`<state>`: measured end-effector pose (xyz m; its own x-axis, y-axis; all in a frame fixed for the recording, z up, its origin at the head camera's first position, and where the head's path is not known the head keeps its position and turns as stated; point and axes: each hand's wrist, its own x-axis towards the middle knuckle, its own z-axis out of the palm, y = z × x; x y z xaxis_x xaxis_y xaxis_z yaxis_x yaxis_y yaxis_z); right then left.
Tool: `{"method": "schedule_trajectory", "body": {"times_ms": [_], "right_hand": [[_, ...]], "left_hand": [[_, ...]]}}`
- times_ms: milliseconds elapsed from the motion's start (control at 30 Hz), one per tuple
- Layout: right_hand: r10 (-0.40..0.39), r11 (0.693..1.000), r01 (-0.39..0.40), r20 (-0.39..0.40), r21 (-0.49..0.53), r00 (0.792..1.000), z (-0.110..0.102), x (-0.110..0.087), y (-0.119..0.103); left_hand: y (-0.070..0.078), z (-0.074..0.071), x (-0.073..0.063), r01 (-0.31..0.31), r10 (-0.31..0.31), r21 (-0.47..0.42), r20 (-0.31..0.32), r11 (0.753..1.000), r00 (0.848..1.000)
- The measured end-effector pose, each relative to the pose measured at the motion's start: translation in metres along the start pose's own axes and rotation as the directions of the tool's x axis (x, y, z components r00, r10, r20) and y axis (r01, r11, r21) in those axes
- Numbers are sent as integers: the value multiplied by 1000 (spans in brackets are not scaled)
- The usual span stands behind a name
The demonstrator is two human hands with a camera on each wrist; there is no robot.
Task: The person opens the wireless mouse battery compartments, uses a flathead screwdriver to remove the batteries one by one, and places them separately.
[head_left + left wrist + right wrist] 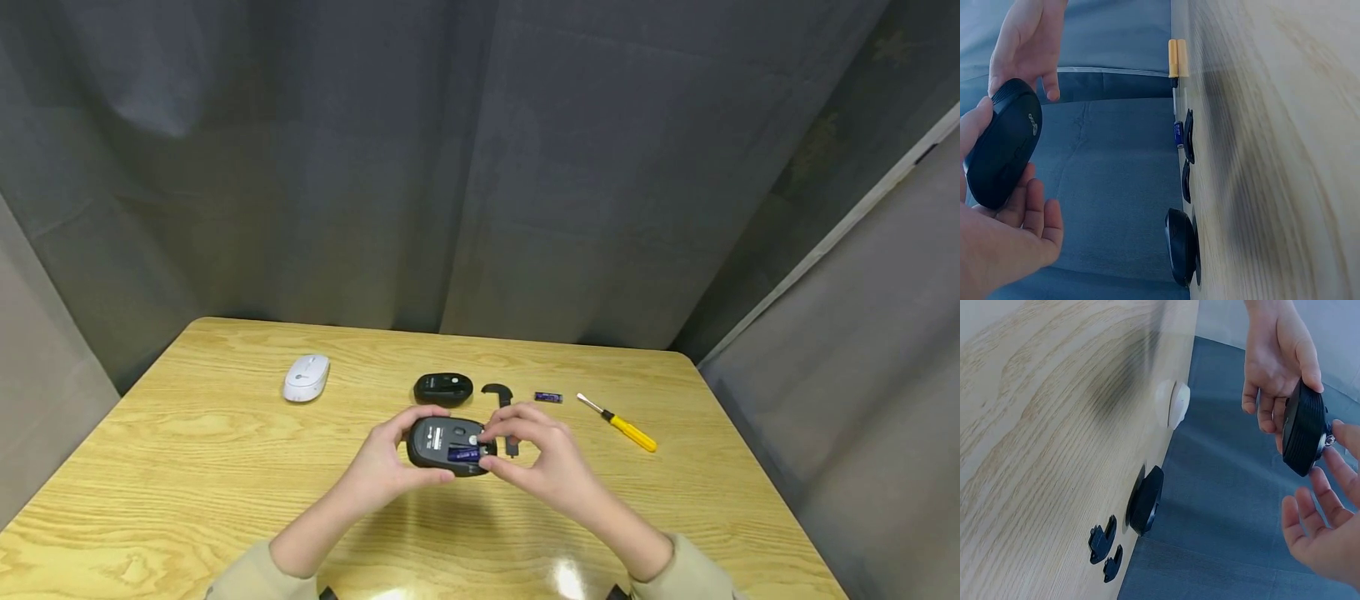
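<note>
A black computer mouse (435,446) is raised over the table, its underside with a white label facing up in the head view. My left hand (388,460) grips its left end, thumb on the near edge and fingers on the far edge. A blue battery (462,455) lies in its open battery compartment. At that battery's right end, my right hand (542,454) pinches with thumb and index finger; a shiny metal end (1330,440) shows between them in the right wrist view. The left wrist view shows the mouse's dark top shell (1007,144).
Behind the held mouse lies a second black mouse (443,389), with a white mouse (306,377) farther left. Two black covers (1103,539) rest beside it, one partly behind my right hand in the head view. To the right are a loose blue battery (548,397) and a yellow-handled screwdriver (633,432).
</note>
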<state>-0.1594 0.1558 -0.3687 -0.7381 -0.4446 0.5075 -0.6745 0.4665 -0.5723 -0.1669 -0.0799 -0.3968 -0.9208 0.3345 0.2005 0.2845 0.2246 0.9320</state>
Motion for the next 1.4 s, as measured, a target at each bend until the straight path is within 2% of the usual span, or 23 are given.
{"method": "schedule_trajectory", "body": {"times_ms": [167,367,533,900,1133,1400], "right_hand": [[10,1000,-10,12,-9,1000,-1,1,0],[-42,998,42,3,-43,999,-1,2,2],[-53,996,53,-4,-71,999,-3,3,0],[-113,992,110,-51,-60,992,-11,8,0],[-78,996,74,-86,-56,993,-21,8,7],[-42,996,31,-126,-87,991,-36,7,22]], "left_hand": [[-1,1,1,-3,3,6,2,1000,1000],[-1,1,2,3,-3,3,10,1000,1000],[1,0,2,7,-7,6,8,1000,1000],[3,-3,5,25,-25,12,-4,1000,1000],[0,-6,9,32,-33,-7,-21,999,999],[-2,-9,16,74,-72,28,-60,997,996]]}}
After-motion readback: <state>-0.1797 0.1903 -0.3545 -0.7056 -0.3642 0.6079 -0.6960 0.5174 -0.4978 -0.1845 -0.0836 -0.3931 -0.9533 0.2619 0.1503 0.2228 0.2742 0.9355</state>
